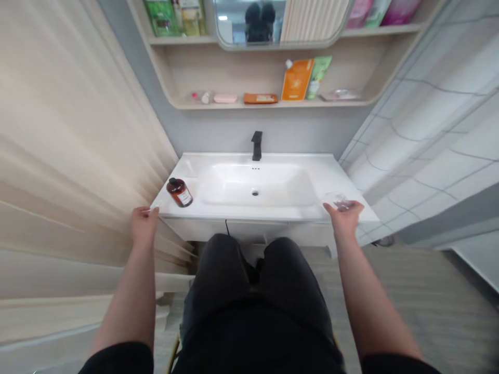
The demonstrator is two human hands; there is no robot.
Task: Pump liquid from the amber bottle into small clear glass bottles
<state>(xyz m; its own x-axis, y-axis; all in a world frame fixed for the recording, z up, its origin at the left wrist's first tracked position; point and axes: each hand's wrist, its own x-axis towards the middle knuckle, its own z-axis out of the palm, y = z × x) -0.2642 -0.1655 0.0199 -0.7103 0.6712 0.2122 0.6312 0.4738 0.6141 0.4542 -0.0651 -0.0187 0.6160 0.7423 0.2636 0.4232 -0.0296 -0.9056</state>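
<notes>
I face a white washbasin (202, 158) with a black tap (257, 145) at its back. My left hand (143, 224) rests on the basin's front left corner, fingers curled over the edge with nothing in them. My right hand (344, 217) is at the front right corner, its fingers spread around a clear glass (336, 199) standing on the counter. A brown bottle (180, 192) with a label stands on the left of the counter, a little to the right of my left hand.
A wooden shelf (273, 103) above holds an orange pouch (297, 79), a green pouch (318, 77) and small soap items. A mirror (253, 23) hangs over it. A beige curtain (70, 156) is on the left, a tiled wall (436, 135) on the right.
</notes>
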